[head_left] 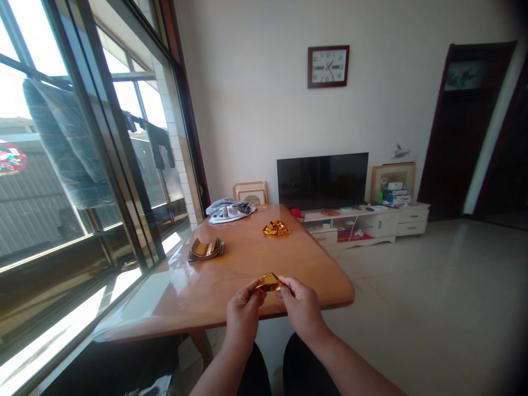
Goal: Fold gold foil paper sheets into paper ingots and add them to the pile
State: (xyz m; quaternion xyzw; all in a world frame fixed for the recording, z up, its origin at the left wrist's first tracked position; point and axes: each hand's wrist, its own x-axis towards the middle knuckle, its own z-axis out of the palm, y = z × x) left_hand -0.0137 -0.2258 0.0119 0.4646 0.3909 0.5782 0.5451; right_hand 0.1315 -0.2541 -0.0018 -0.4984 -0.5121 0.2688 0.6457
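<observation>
A small folded piece of gold foil paper [268, 282] is pinched between both hands just above the near edge of the wooden table [231, 275]. My left hand [243, 312] grips its left side with closed fingers. My right hand [300, 305] pinches its right side. Farther back on the table lies a finished gold foil shape [276, 227]. A stack of gold foil sheets [205, 249] curls upward near the table's left side.
A grey cloth bundle [229, 210] lies at the table's far end. A large window [74, 181] runs along the left. A television [322, 180] on a white low cabinet [371, 223] stands against the far wall, under a clock [328, 66]. Tiled floor [433, 297] opens to the right.
</observation>
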